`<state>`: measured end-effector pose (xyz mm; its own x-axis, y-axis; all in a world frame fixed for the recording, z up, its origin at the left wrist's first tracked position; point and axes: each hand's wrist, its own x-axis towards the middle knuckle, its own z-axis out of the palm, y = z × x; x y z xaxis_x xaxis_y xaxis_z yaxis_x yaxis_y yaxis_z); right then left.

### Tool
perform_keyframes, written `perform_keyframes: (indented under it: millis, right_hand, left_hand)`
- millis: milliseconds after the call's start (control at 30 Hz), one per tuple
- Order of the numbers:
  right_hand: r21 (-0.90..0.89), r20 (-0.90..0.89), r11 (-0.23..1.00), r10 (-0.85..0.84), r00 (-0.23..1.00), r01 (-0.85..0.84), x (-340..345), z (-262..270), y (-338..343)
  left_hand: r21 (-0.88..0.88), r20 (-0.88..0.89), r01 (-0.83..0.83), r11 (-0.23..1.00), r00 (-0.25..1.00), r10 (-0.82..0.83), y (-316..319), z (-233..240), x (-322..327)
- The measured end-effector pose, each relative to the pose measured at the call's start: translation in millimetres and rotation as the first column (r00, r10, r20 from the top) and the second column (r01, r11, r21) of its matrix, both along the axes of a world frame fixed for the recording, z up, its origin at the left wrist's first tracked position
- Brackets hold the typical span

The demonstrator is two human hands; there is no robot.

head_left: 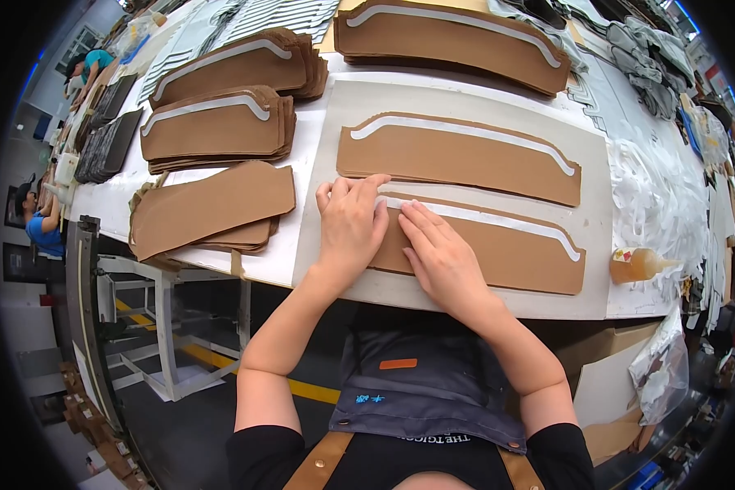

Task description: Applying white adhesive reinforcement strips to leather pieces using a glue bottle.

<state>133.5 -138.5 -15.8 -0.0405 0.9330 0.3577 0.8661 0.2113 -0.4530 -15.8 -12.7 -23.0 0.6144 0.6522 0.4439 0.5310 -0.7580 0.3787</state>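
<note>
Directly before me lies a brown panel (496, 269), leather-like, with a white adhesive-looking strip (496, 215) along its curved upper edge. My right hand (438, 251) rests on this panel, its extended fingertips on the strip. Over the panel's left end is my left hand (352, 223), fingers bent and index finger pointing right; whether it pinches the strip's end is hidden. Just beyond, a similar brown panel (459, 156) bears its own white strip (459, 130). Both panels lie on a grey board (548, 305).
Stacked brown panels (453, 46) stand at the back, with more panel stacks (214, 128) and loose panels (214, 208) at left. A bottle of amber liquid (637, 264) lies at right beside heaped white strips (655, 190). Two people (44, 226) are at far left.
</note>
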Motion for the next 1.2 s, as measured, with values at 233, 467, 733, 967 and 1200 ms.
perform_keyframes:
  millis: [233,467,733,967,1200]
  right_hand:
    - [0.014,0.02,1.0,-0.014,1.0,0.014,-2,-5,2]
    - [0.026,0.034,0.999,-0.023,0.999,0.022,-5,-4,2]
    - [0.016,0.038,1.0,-0.026,0.999,0.025,-5,-4,2]
    - [0.009,-0.032,1.0,0.009,0.999,-0.008,-5,0,9]
    - [-0.01,-0.07,0.999,0.032,0.997,-0.033,-6,-3,14]
  left_hand:
    - [0.072,0.034,-0.013,0.997,0.999,0.011,1,-3,3]
    - [0.082,0.035,-0.016,0.996,0.999,0.013,1,-2,2]
    - [0.082,0.028,-0.016,0.997,1.0,0.014,1,-4,2]
    - [0.068,0.028,-0.009,0.998,1.0,0.007,0,-4,1]
    - [0.058,0.01,-0.032,0.998,0.999,0.031,-5,4,-12]
